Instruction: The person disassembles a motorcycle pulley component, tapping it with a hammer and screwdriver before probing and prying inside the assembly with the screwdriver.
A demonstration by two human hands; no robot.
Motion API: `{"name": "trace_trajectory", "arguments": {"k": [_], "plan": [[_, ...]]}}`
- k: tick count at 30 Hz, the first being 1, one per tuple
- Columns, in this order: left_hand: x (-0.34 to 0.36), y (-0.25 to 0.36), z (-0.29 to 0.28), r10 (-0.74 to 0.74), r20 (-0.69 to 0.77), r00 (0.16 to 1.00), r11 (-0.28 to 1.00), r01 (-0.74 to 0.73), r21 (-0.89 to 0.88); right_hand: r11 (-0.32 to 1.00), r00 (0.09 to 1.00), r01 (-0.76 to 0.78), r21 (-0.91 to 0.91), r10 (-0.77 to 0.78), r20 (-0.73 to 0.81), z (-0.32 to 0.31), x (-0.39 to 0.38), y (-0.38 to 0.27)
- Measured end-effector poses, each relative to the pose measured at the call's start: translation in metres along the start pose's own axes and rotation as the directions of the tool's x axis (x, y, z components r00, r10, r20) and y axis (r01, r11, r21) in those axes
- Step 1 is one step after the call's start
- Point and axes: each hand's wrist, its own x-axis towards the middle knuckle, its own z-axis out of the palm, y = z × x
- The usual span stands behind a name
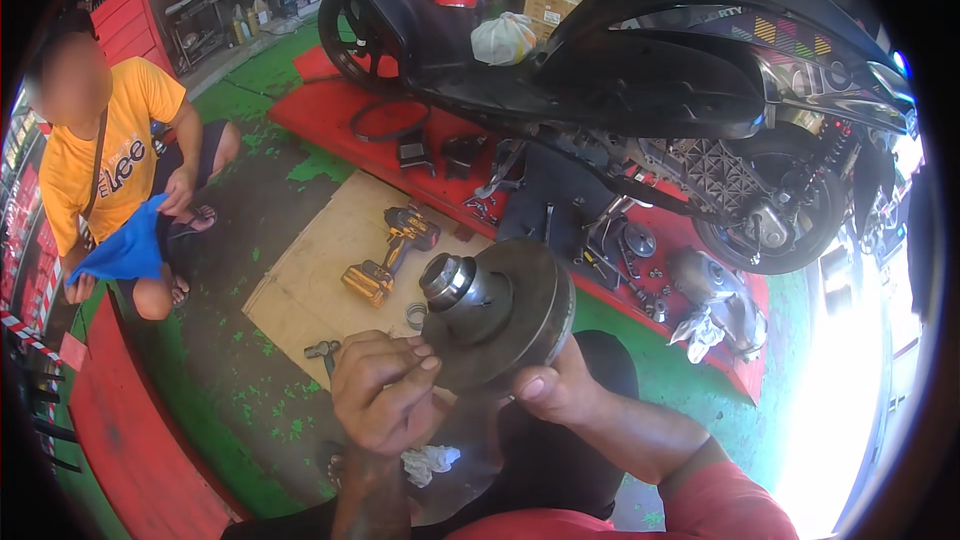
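A round metal scooter pulley (545, 305) with a shiny central hub (450, 282) is held up in front of me, its hub facing up and left. My right hand (568, 385) grips its rim from below, thumb on the near edge. My left hand (390, 388) is at the pulley's near left side with fingers curled and thumb and forefinger pinched; anything small between them is too hard to see. Beyond the pulley, a yellow and black cordless impact driver (385, 258) lies on a cardboard sheet (300, 285). Small metal rings (416, 315) and a hammer (322, 350) lie nearer.
A black scooter (640, 85) stands on a red lift platform (330, 125). Tools, loose parts and a metal cover (715, 295) lie along the platform. At left, a crouching person in a yellow shirt (130, 130) holds a blue cloth (125, 245). A red ramp (135, 420) lies nearby.
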Motion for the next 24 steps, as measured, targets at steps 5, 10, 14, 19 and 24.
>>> {"name": "trace_trajectory", "arguments": {"k": [5, 10, 14, 19, 24], "plan": [[0.004, 0.000, 0.001, 0.004, -0.016, 1.000, 1.000, -0.004, -0.002, 0.997, 1.000, 0.002, 0.072, -0.002, 0.001, 0.006, 0.004, -0.004], [0.005, 0.003, 0.003, -0.004, -0.010, 1.000, 1.000, 0.004, 0.004, 0.999, 1.000, 0.013, 0.045, -0.013, -0.004, -0.001, 0.003, -0.002], [0.004, 0.005, 0.005, -0.035, -0.009, 0.999, 0.999, 0.035, 0.022, 0.997, 0.999, 0.037, -0.069, -0.038, -0.005, -0.004, 0.002, -0.003], [0.001, -0.001, 0.004, -0.030, -0.016, 0.999, 1.000, 0.030, 0.005, 0.998, 0.999, -0.050, -0.031, 0.049, -0.017, -0.003, 0.002, -0.005], [0.003, -0.002, 0.004, -0.035, 0.004, 0.999, 0.999, 0.035, 0.000, 0.998, 0.998, -0.040, -0.057, 0.037, -0.041, -0.003, 0.003, -0.003]]}}
